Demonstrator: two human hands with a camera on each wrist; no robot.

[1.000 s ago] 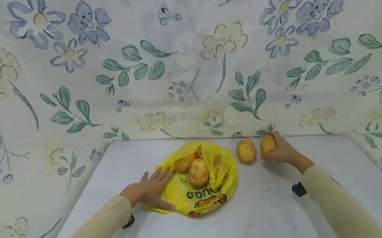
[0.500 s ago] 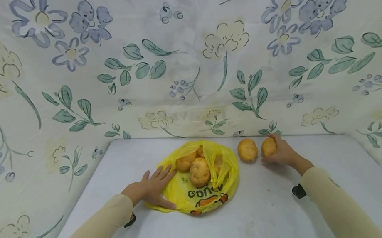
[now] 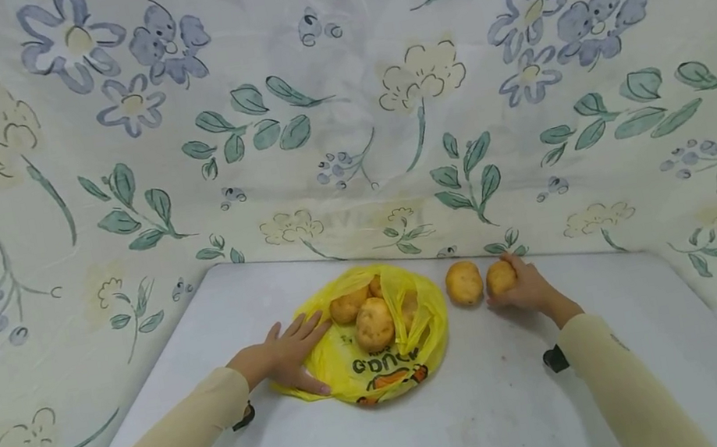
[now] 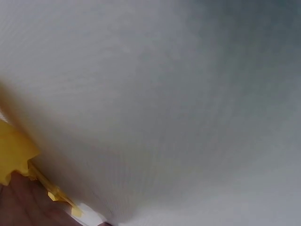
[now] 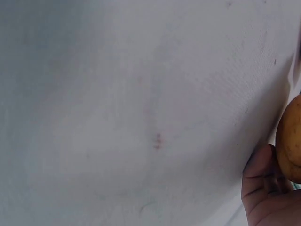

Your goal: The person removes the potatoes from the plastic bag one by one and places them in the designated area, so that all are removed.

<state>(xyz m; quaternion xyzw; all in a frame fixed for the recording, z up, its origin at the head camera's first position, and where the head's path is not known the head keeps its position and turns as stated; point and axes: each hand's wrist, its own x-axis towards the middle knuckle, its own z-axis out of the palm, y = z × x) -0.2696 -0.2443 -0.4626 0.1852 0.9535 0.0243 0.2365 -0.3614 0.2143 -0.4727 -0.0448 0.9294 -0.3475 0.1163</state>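
A yellow plastic bag (image 3: 336,369) printed with black letters and an orange figure lies on the table, its mouth gaping. Several potatoes (image 3: 374,324) show inside it. My left hand (image 3: 291,356) rests with fingers spread on the bag's left edge; the left wrist view catches only a bit of yellow plastic (image 4: 16,150) and part of the palm. Right of the bag, one potato (image 3: 464,283) stands by itself. Beside it my right hand (image 3: 525,290) grips another potato (image 3: 500,278) from its right side, and the thumb shows against that potato (image 5: 289,141) in the right wrist view.
The white table (image 3: 437,439) ends at the back against a hanging floral-print sheet (image 3: 344,139), which also rises on both sides. Small reddish specks (image 5: 158,141) mark the tabletop in front of the right hand.
My right hand and its potato have shifted slightly left, narrowing the gap to the lone potato. The left hand and the bag have stayed in place.
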